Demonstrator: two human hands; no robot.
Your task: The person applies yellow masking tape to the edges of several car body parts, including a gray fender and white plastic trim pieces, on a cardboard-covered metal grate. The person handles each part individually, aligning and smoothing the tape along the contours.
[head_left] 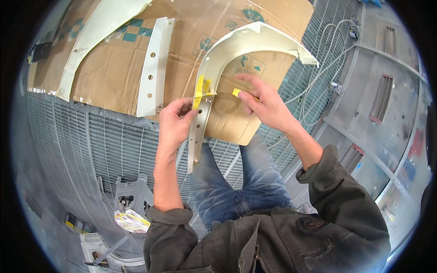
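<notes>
A curved cream-white panel [230,42], like a wheel-arch trim, lies on the cardboard with its narrow, holed end reaching toward me past the near edge. Yellow tape [199,86] sticks to that panel beside a small raised tab. My left hand [175,122] pinches the lower end of this tape against the panel's left edge; its fingertips are partly hidden. To the right, apart from the panel, my right hand [264,103] holds a short piece of yellow tape [236,92] between thumb and fingers, the index finger stretched out above it.
Flattened cardboard [182,59] covers the work surface. A straight white holed strip [154,68] and another curved white panel [93,38] lie to the left. Below is a metal grating floor [123,141]. Pale hoses [314,86] coil at the right, and a grey plastic stool [134,193] stands lower left.
</notes>
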